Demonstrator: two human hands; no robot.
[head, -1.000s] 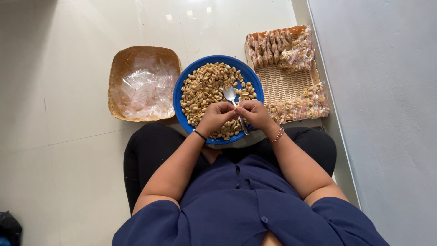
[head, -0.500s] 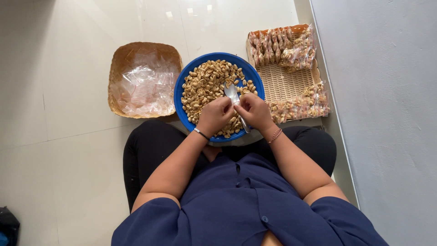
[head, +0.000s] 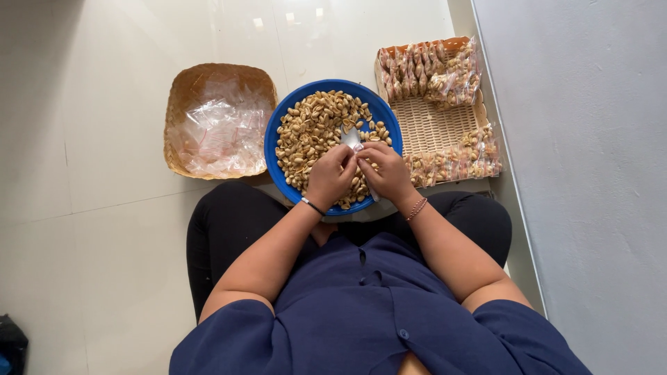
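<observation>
The floor [head: 104, 208] is laid with large, glossy, cream-white tiles with thin grout lines running between them. Soft patches of overhead light [head: 285, 17] reflect near the top edge. A plain pale grey wall [head: 590, 173] rises along the right side. A dark object [head: 10, 344] sits in the bottom left corner.

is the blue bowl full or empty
Mostly full: peanuts cover nearly all of the blue bowl, with both hands over its near edge.
</observation>
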